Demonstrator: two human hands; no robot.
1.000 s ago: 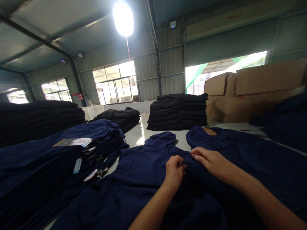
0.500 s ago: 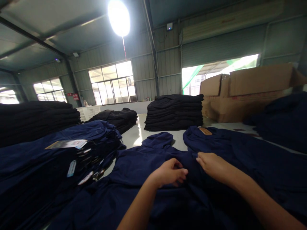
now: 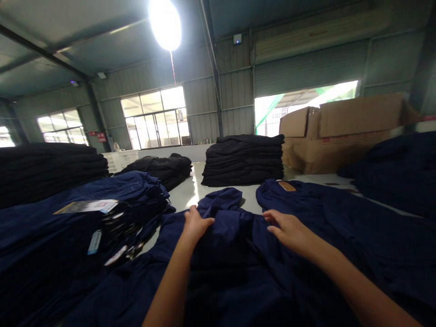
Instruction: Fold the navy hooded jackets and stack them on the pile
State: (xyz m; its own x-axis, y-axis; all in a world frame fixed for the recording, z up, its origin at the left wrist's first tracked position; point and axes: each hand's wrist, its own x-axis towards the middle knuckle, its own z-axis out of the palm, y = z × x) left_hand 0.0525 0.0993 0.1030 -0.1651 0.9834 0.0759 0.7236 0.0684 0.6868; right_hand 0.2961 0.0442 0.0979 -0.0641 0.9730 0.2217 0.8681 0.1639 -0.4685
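A dark navy garment [image 3: 231,254] lies spread in front of me, wrinkled across its middle, with a bunched flap [image 3: 221,200] at its far edge. My left hand [image 3: 195,225] rests on its upper left part, thumb stretched out away from the fingers. On the upper right part is my right hand [image 3: 288,231], its thumb and fingers apart and nearest the cloth edge. Immediately right of that lies another navy garment [image 3: 320,204] with a tan label [image 3: 286,185] at its waist.
Navy garments with hang tags [image 3: 95,240] are piled on the left. Black folded stacks [image 3: 243,161] stand farther back on the pale table [image 3: 182,197], with a black heap [image 3: 160,168] beside them. Cardboard boxes [image 3: 354,141] and more navy cloth [image 3: 395,177] are at the right.
My left hand has moved left and farther away across the garment, its thumb now spread. My right hand has shifted slightly left and its fingers have parted. Folds in the cloth have changed.
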